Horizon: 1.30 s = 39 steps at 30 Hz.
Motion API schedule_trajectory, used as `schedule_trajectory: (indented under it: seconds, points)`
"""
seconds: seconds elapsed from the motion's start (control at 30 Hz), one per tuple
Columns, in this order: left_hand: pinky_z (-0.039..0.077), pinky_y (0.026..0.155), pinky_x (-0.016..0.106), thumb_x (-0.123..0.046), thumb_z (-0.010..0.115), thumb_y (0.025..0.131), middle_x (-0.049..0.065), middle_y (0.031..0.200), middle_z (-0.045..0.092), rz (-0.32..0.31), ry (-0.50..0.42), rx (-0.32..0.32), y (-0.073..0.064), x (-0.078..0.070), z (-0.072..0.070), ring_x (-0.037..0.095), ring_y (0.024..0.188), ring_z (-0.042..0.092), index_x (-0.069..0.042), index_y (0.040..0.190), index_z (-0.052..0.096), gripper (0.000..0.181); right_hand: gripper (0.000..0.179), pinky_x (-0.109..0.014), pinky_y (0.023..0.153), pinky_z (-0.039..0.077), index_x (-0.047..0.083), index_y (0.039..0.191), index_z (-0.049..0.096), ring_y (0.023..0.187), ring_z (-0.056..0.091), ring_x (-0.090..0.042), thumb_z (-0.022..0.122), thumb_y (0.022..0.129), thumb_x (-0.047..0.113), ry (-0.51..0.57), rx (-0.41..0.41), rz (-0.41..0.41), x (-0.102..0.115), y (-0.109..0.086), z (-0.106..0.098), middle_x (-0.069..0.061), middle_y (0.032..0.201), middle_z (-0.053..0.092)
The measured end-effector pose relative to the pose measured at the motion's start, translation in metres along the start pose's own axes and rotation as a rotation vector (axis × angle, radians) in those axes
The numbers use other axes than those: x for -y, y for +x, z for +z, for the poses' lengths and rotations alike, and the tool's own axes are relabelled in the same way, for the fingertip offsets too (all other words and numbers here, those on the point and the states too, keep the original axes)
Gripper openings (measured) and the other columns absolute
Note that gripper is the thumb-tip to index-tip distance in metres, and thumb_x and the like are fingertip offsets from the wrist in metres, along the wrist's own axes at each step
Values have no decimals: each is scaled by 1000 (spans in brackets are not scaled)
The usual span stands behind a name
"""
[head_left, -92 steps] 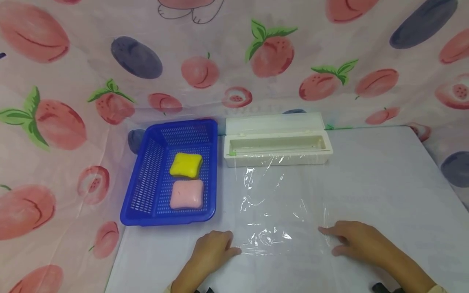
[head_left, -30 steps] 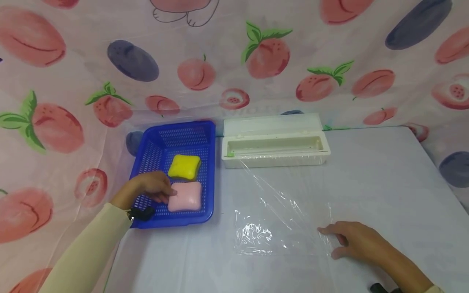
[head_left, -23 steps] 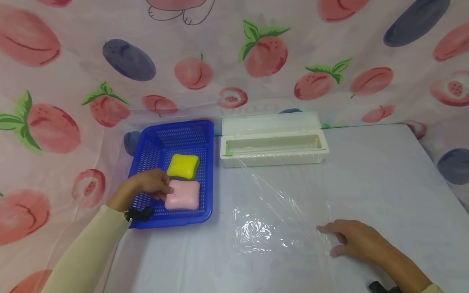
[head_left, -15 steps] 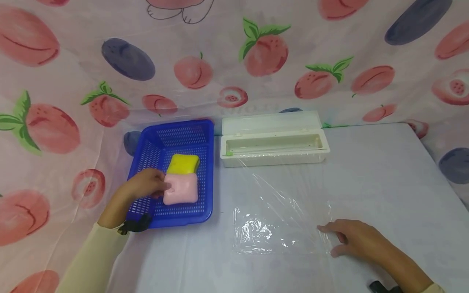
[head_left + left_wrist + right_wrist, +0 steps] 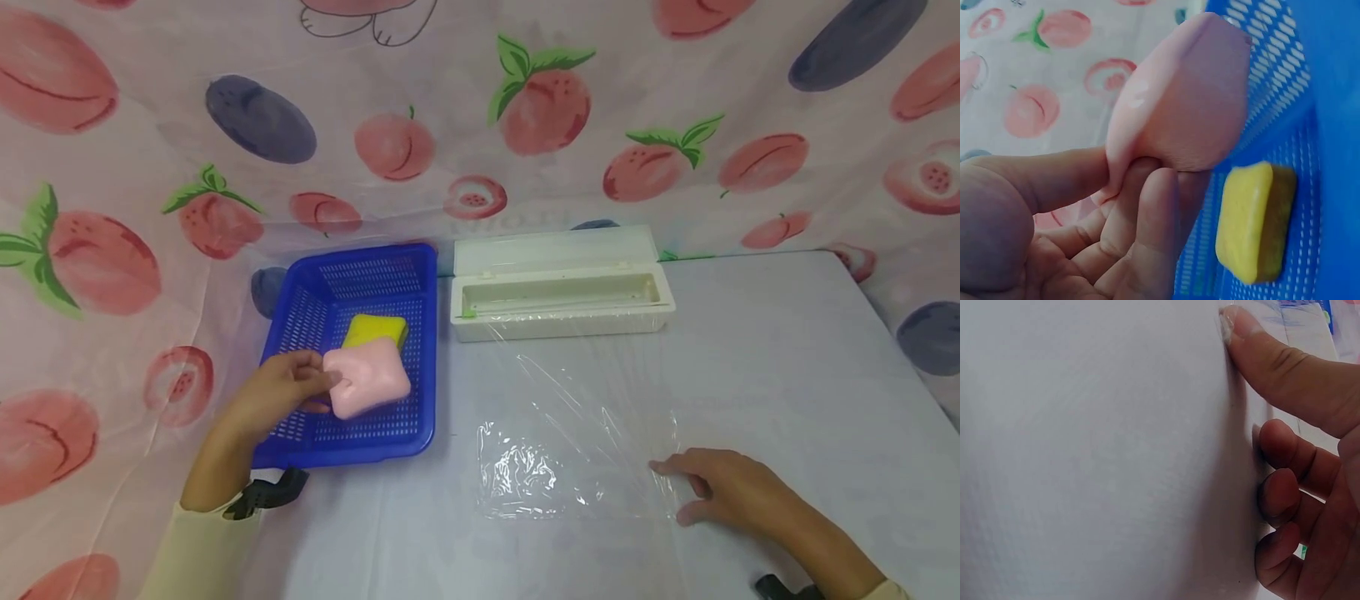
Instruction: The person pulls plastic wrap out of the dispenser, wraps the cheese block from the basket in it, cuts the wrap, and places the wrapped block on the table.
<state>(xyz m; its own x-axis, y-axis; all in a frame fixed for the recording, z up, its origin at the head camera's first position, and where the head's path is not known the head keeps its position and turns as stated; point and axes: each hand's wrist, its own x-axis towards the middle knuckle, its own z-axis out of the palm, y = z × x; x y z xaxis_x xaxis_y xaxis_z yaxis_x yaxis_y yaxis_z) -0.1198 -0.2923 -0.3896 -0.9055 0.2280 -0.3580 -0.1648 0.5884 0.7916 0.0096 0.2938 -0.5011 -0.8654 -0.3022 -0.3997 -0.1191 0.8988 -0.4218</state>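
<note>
Pink soap bar (image 5: 367, 379) held above the blue basket (image 5: 352, 455), pinched at one end by the left hand (image 5: 273, 387).
Right hand (image 5: 727, 487), thumb and forefinger parted, touches clear film (image 5: 517, 471) on the bench (image 5: 787, 367), apparently steadying it.

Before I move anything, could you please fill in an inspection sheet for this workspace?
Surface: white-covered table.
Job's things: pink bar held tilted over the blue basket; yellow bar in the basket; clear film, creased, running from the open white box onto the table.
Clutter: nothing seen.
Hands: left hand grips the pink bar; right hand touches the film.
Cables: nothing seen.
Surroundings: fruit-print sheet behind and to the left.
</note>
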Motion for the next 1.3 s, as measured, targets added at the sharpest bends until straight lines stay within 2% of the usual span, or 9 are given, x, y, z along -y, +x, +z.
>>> schedule_trajectory:
  seconds: [0.3, 0.47, 0.6, 0.8, 0.93, 1.07, 1.17, 1.3]
  points:
    - [63, 78, 32, -25, 64, 102, 15, 100, 67, 70, -71, -32, -11, -11, 12, 20, 87, 73, 7, 116, 55, 36, 67, -22, 56, 34, 34, 128, 71, 65, 40, -1, 92, 65, 43, 43, 7, 8, 0, -1, -2, 12, 71, 47]
    - [63, 79, 34, -23, 65, 101, 7, 97, 72, 114, -156, -8, -12, -17, 18, 21, 87, 74, 8, 114, 55, 35, 68, -21, 56, 34, 32, 128, 71, 65, 40, 0, 92, 64, 42, 31, 2, 3, 2, -1, -1, 13, 71, 46]
    - [63, 79, 34, -20, 66, 101, 3, 97, 73, 132, -225, 8, -10, -25, 33, 20, 87, 74, 10, 113, 55, 34, 69, -22, 57, 35, 33, 128, 71, 66, 41, -1, 92, 64, 45, 22, 15, 13, 2, -1, -1, 13, 71, 47]
    - [63, 80, 36, -22, 67, 100, 14, 107, 72, 133, -255, 28, -7, -44, 69, 25, 91, 74, 5, 117, 60, 33, 71, -22, 58, 35, 34, 129, 70, 66, 41, -1, 91, 63, 47, 6, 27, 10, 1, 0, -1, 13, 71, 47]
    - [63, 80, 38, -22, 67, 100, 17, 111, 71, 135, -258, 55, -5, -61, 100, 26, 93, 74, 1, 115, 62, 28, 70, -21, 58, 35, 34, 129, 70, 65, 40, 0, 91, 64, 47, -4, 16, -5, 0, 0, -1, 14, 71, 46]
    - [63, 79, 38, -20, 68, 99, 16, 105, 71, 135, -248, 76, -1, -74, 134, 24, 88, 74, 0, 114, 62, 26, 69, -21, 58, 34, 35, 130, 70, 66, 40, 1, 91, 65, 46, -3, 11, -6, -1, 0, -1, 13, 71, 46]
    - [63, 78, 39, -18, 70, 97, 16, 100, 71, 154, -251, 96, 7, -77, 159, 22, 85, 74, 2, 111, 63, 25, 69, -22, 58, 35, 37, 130, 69, 67, 41, 0, 91, 66, 47, 6, 22, 6, 0, 0, -2, 13, 72, 47]
    - [63, 77, 44, -18, 71, 96, 14, 94, 72, 178, -251, 123, 24, -77, 189, 20, 80, 74, 1, 106, 63, 22, 69, -22, 58, 35, 38, 130, 69, 66, 41, 0, 91, 66, 45, 0, 15, 5, 1, 0, -1, 13, 72, 47]
